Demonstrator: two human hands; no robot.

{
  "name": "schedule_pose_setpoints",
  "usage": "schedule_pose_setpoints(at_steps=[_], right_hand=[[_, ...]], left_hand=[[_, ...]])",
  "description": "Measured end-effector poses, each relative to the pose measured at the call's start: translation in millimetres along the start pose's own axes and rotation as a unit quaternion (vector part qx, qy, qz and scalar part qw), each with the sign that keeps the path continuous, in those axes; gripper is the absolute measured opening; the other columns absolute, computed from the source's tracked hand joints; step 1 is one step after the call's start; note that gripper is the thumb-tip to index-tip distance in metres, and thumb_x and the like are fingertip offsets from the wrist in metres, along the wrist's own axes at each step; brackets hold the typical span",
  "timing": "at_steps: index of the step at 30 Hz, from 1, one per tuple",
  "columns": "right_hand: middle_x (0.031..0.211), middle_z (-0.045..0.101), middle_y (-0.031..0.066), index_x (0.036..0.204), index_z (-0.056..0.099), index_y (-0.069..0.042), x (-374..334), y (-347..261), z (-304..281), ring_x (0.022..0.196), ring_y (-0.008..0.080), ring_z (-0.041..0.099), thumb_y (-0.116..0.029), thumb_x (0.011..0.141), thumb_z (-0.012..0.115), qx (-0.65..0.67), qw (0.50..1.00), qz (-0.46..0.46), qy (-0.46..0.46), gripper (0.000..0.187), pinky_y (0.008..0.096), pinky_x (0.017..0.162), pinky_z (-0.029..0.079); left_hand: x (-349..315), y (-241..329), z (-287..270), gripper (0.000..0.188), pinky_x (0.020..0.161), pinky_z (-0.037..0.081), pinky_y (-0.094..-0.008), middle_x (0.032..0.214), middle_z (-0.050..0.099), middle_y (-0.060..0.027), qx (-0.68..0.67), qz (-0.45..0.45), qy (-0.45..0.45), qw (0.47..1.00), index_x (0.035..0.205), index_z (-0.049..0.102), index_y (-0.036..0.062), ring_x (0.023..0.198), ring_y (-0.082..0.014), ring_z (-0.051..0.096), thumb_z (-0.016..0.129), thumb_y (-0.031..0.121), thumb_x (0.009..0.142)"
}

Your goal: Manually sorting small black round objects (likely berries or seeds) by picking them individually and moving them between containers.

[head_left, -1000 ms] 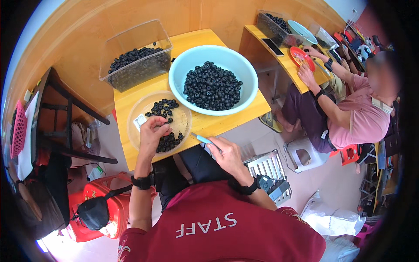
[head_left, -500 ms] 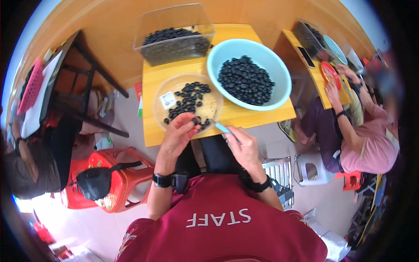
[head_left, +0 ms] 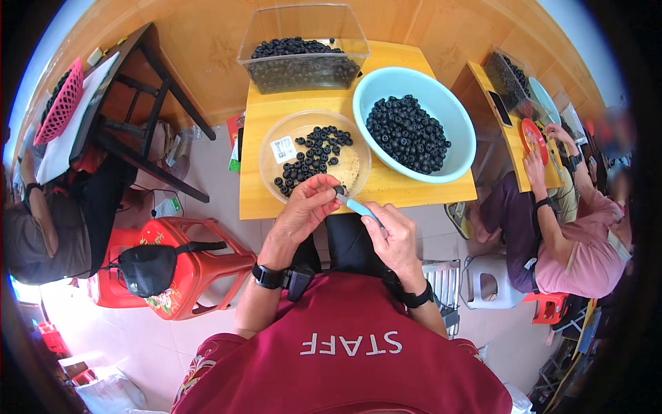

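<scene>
Taking the dark piece (head_left: 338, 190) as the centre of the dial, the left hand (head_left: 308, 207) sits at eight o'clock and pinches that piece between thumb and fingertips. The right hand (head_left: 392, 238), at four o'clock, curls around the light-blue handle of a slim tool (head_left: 362, 209), its metal tip pointing toward ten o'clock, right at the piece; whether it touches cannot be made out. In view, the piece appears over the near rim of a shallow clear tray (head_left: 350, 164) that spreads out toward eleven o'clock, holding loose black ring-shaped pieces (head_left: 317, 148) and a white label (head_left: 283, 149). Between one and two o'clock stands a pale blue basin (head_left: 455, 148), heaped with more such pieces. Just short of twelve, a clear rectangular bin (head_left: 296, 21) carries another pile. All three containers rest on the yellow table (head_left: 427, 193). At eight o'clock, farther out, a black bag (head_left: 147, 269) lies on a red stool (head_left: 181, 276). Between two and three o'clock, a co-worker's hands are at a red plate (head_left: 531, 134).
</scene>
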State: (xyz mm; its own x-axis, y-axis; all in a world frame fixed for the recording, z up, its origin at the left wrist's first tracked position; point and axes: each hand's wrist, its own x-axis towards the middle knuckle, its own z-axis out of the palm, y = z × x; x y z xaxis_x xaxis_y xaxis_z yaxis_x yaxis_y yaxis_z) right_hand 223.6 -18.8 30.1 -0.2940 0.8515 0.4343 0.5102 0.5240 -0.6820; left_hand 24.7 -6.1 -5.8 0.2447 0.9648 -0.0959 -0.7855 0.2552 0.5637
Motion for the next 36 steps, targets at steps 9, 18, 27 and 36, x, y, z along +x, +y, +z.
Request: schedule_pose_setpoints(at_steps=[9, 18, 27, 36], right_hand=[[0.069, 0.056, 0.0100, 0.096, 0.065, -0.005, 1, 0, 0, 0.056, 0.0281, 0.058, -0.012, 0.081, 0.069, -0.022, 0.999, -0.024, 0.001, 0.017, 0.0365, 0.048, 0.045], [0.068, 0.055, 0.0093, 0.096, 0.066, -0.006, 3, 0, 0, 0.056, 0.0281, 0.058, -0.012, 0.080, 0.069, -0.028, 0.999, -0.036, 0.006, 0.017, 0.0365, 0.047, 0.044], [0.066, 0.056, 0.0136, 0.096, 0.066, -0.003, -2, 38, -6, 0.056, 0.0308, 0.057, -0.010, 0.084, 0.064, -0.058, 0.997, 0.046, 0.030, 0.014, 0.0379, 0.049, 0.042], [0.068, 0.058, 0.0139, 0.096, 0.066, -0.003, -5, 32, 3, 0.059, 0.0309, 0.058, -0.011, 0.084, 0.064, -0.007, 0.997, 0.079, 0.004, 0.015, 0.0372, 0.052, 0.044]], left_hand=[[-1, -4, -2, 0.018, 0.075, 0.054, -0.0244, 0.093, 0.064, -0.0067, -0.015, -0.007, -0.015, 1.000, 0.104, 0.057, 0.0026, 0.083, -0.0150, 0.065, 0.062, 0.004, 0.087], [-3, -2, -3, 0.016, 0.071, 0.053, -0.0249, 0.092, 0.064, -0.0067, -0.021, -0.015, -0.028, 0.999, 0.101, 0.058, 0.0031, 0.078, -0.0141, 0.064, 0.063, 0.003, 0.086], [-14, 15, 2, 0.013, 0.069, 0.051, -0.0248, 0.091, 0.064, -0.0075, -0.035, -0.018, -0.051, 0.998, 0.099, 0.059, 0.0033, 0.076, -0.0145, 0.062, 0.063, 0.004, 0.086], [-8, 13, -3, 0.020, 0.074, 0.053, -0.0241, 0.096, 0.064, -0.0068, -0.049, -0.014, 0.004, 0.999, 0.105, 0.060, 0.0056, 0.082, -0.0148, 0.064, 0.062, 0.000, 0.085]])
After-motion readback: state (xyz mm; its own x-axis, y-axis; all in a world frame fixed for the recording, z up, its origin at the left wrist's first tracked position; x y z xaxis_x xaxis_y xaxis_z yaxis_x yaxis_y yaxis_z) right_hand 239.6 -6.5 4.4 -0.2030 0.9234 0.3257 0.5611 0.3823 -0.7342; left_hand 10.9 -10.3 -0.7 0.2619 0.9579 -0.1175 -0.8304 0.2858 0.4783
